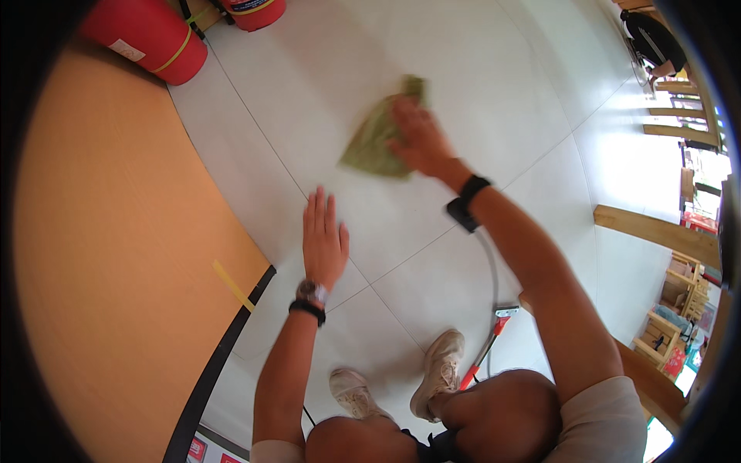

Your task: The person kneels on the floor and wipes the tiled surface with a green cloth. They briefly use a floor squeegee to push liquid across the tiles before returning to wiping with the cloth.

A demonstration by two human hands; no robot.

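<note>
My right hand (421, 139) lies over a crumpled green cloth (373, 144) and presses it against the pale tiled floor (382, 231). Hand and cloth are both blurred. One end of the cloth sticks out past the fingertips; the rest spreads to the left of the palm. Palm down, my left hand (325, 240) rests on or just above the tiles beside a joint line, with nothing in it and the thumb apart from the fingers. A watch (312, 291) and a black band circle the left wrist. A black strap with a small box (462, 215) is on the right wrist.
An orange-tan panel (127, 191) with a black edge runs along the left. Red cylindrical containers (156, 40) stand at upper left. A red-handled scraper-like tool (502, 324) lies by my right shoe (443, 364). Wooden beams (654, 228) and a person (654, 43) are at right.
</note>
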